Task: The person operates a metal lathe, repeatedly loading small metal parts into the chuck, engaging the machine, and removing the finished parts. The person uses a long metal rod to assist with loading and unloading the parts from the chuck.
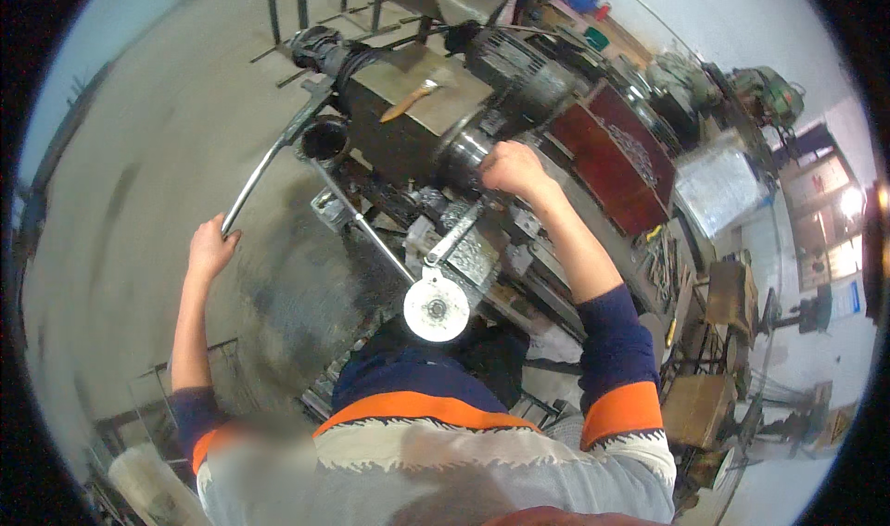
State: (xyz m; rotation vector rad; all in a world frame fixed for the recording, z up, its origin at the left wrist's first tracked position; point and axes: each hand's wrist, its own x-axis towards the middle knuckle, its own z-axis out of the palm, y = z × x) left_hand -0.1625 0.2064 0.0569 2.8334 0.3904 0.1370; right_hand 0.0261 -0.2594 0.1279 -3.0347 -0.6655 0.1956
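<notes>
My left hand [213, 248] is wrapped round the lower end of a long metal lever [264, 169]. The lever slants up to the left end of a dark lathe-like machine [394, 141]. At the machine's shiny round spindle end [466, 153], my right hand [515, 168] is closed in a fist just to the right of the metal. Whatever its fingers hold is hidden. On top of the housing lies a brush [408, 102] with a wooden handle. A second metal rod [375, 240] runs down toward a white round disc [437, 309] close to my body.
A dark red metal tray [616, 155] with shavings sits right of the spindle. Beyond it stands a silvery box [718, 185]. Several hand tools [660, 262] lie at the right. A motor [521, 67] is behind the housing; metal shavings [473, 253] cover the machine bed.
</notes>
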